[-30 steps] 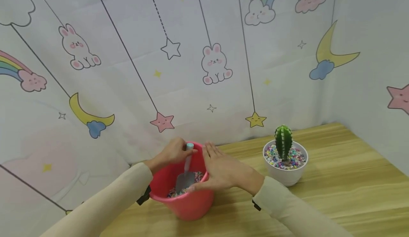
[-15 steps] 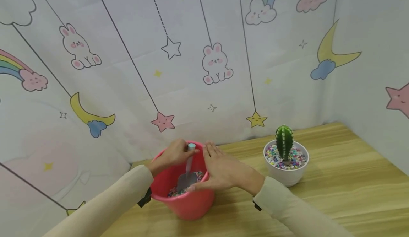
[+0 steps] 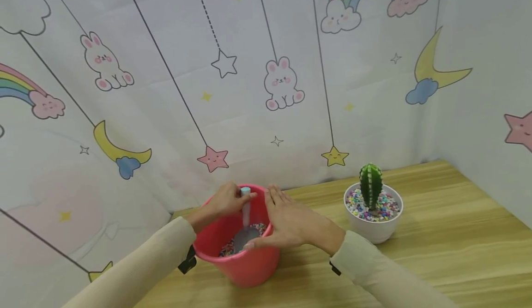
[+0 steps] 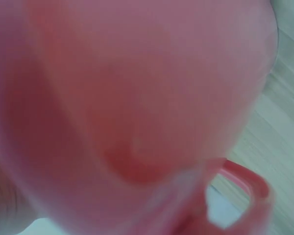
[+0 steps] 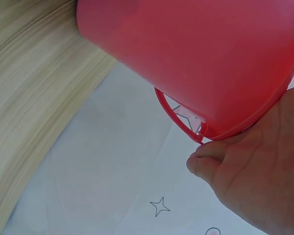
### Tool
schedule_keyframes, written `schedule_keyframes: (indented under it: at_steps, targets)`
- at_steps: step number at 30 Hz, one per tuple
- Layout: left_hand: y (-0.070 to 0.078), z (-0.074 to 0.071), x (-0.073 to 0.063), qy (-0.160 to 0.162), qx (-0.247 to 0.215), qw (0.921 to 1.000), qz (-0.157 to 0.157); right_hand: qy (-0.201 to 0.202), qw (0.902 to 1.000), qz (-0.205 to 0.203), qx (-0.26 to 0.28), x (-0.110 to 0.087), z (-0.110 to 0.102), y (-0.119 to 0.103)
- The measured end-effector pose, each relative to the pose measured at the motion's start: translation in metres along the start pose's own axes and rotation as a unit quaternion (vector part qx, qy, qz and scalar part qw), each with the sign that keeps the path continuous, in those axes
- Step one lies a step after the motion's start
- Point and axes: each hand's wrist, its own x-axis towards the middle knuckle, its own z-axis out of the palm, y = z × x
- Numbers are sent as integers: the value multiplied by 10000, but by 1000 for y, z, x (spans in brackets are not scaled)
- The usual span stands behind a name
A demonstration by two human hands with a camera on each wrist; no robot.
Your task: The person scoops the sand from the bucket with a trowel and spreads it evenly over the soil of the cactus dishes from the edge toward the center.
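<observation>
A small shovel stands in the red bucket, its pale handle upright with a light blue end. My left hand grips that handle near its top, over the bucket's left rim. The grey blade rests among multicoloured pebbles at the bottom, its lower edge hidden. Against the right side of the bucket lies my right hand, fingers straight along the rim and thumb at the front rim. In the right wrist view, the right hand touches the rim beside the bucket's handle.
To the right, a white pot holds a green cactus among coloured pebbles. All stand on a wood-grain table. Behind it hangs a white printed curtain. The left wrist view is filled mostly by the bucket's wall.
The shovel's blade has shifted slightly right in the pebbles, and its handle stands more upright. My left hand keeps its grip. The right hand has stayed on the bucket.
</observation>
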Motion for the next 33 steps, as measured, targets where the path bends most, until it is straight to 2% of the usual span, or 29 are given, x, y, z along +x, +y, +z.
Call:
schedule_keyframes:
  at_steps: [4, 12, 17, 23, 30, 33]
  targets:
    - [-2, -3, 0, -65, -6, 10000, -33, 16, 10000, -5, 15, 1, 1, 0]
    - [4, -6, 3, -379, -64, 9992, -68, -54, 9999, 60, 96, 1, 1, 0]
    - [9, -7, 5, -553, 45, 9985, 26, -55, 9999, 91, 134, 1, 1, 0]
    - [11, -7, 7, -665, -97, 9976, 156, -11, 10000, 30, 75, 2, 1, 1]
    - [11, -10, 9, -778, -212, 9967, 2, -32, 9997, 119, 189, 2, 3, 1]
    - [10, -11, 7, -827, -423, 9957, -40, -4, 9999, 79, 137, 2, 3, 0]
